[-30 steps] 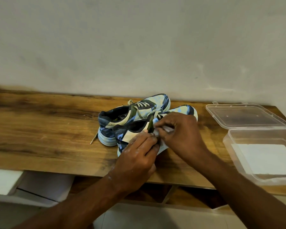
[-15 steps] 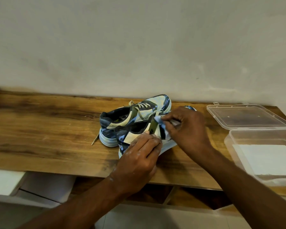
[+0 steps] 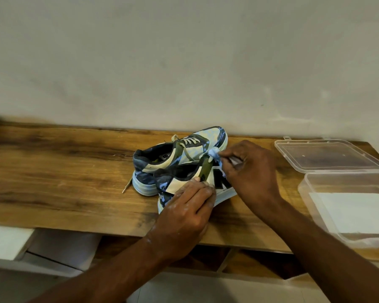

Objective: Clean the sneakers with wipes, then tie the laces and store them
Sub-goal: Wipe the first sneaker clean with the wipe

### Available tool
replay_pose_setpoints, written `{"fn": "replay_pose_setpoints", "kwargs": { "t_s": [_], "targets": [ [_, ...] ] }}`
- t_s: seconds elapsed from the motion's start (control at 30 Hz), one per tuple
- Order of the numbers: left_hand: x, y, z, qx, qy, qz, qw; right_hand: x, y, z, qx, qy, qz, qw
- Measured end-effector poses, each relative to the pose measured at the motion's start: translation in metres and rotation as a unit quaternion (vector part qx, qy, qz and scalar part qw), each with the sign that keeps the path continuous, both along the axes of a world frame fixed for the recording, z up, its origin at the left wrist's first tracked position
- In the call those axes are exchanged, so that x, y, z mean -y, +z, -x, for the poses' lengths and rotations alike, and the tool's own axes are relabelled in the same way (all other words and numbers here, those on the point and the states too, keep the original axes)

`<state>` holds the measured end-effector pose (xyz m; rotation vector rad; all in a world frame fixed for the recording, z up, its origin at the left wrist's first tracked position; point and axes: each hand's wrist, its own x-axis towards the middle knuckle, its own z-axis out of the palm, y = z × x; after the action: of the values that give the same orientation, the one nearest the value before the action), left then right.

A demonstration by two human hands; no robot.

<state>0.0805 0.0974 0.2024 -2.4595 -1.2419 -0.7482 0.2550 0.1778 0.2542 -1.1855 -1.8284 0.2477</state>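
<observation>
1. Pinching a crumpled pale-blue wipe (image 3: 212, 153) between thumb and fingertips, the right hand (image 3: 249, 169) presses it against the upper part of the nearer sneaker, close to the laces.
2. The left hand (image 3: 185, 217) lies over the near side of that same shoe, the blue, cream and olive patterned nearer sneaker (image 3: 184, 182); its fingers are slightly bent and rest against the cream side panel, steadying it rather than curling round it.
3. Pale flecks speckle the left hand's knuckles and wrist.
4. The second matching patterned sneaker (image 3: 184, 154) stands just behind the first, touching it, with its toe towards the wall.
5. Both shoes sit near the middle of the brown wooden counter (image 3: 64, 182).
6. A loose cream lace end (image 3: 128, 185) trails from the rear shoe onto the wood to the left.
7. At the right end of the counter stands a clear plastic box (image 3: 348, 211) holding a stack of white wipes (image 3: 354, 213).
8. Its clear hinged lid (image 3: 328, 155) lies open behind it, flat on the counter, well apart from the shoes.
</observation>
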Motion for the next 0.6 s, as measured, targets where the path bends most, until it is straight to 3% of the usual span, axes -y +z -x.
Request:
{"fn": "replay_pose_setpoints", "kwargs": {
  "t_s": [0.1,0.2,0.4,0.5,0.6],
  "targets": [
    [-0.001,-0.001,0.001,0.009,0.005,-0.006,1.000,0.011,0.003,0.012,0.008,0.091,0.016,0.996],
    [-0.004,0.000,0.006,0.019,-0.004,0.006,1.000,0.014,0.007,0.015,0.079,0.170,0.015,0.982],
    [-0.009,0.004,0.014,0.024,-0.006,0.007,1.000,-0.008,0.010,-0.025,0.087,0.020,0.029,0.996],
    [-0.010,0.005,0.015,0.036,-0.008,0.017,0.999,0.005,0.009,-0.021,0.086,0.056,0.053,0.993],
    [-0.009,0.006,0.014,0.050,-0.002,0.030,0.998,0.026,0.007,-0.009,0.147,0.140,0.050,0.978]
  ]
}}
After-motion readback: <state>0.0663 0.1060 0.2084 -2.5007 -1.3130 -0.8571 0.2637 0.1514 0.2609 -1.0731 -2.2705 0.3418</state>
